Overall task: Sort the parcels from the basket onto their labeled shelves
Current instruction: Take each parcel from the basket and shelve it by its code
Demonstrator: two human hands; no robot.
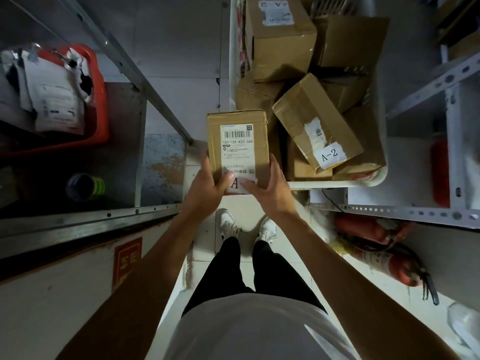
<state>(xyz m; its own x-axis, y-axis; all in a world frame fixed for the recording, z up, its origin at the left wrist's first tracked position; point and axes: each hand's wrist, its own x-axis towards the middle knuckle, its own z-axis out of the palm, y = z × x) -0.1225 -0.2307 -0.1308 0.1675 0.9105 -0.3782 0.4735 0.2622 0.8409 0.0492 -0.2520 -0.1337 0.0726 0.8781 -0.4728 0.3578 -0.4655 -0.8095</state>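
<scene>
I hold a small cardboard parcel point(237, 141) in front of me, above the floor. It carries a shipping label with a barcode and a white tag starting "A-"; my thumbs hide the rest. My left hand point(207, 187) grips its near left corner, thumb on the tag. My right hand point(270, 189) grips its near right corner. Just right of the parcel stands the white basket point(374, 181), holding several cardboard boxes. One box point(311, 123) shows an "A-2" tag, and another point(279, 35) at the back bears an "A-2" tag too.
A metal shelf point(91, 219) runs along my left, with a red bin point(100, 100) of bagged parcels and a tape roll point(87, 185). A white perforated shelf point(405, 210) is on my right. Red fire extinguishers point(384, 253) lie on the floor below it. My feet stand in the narrow aisle.
</scene>
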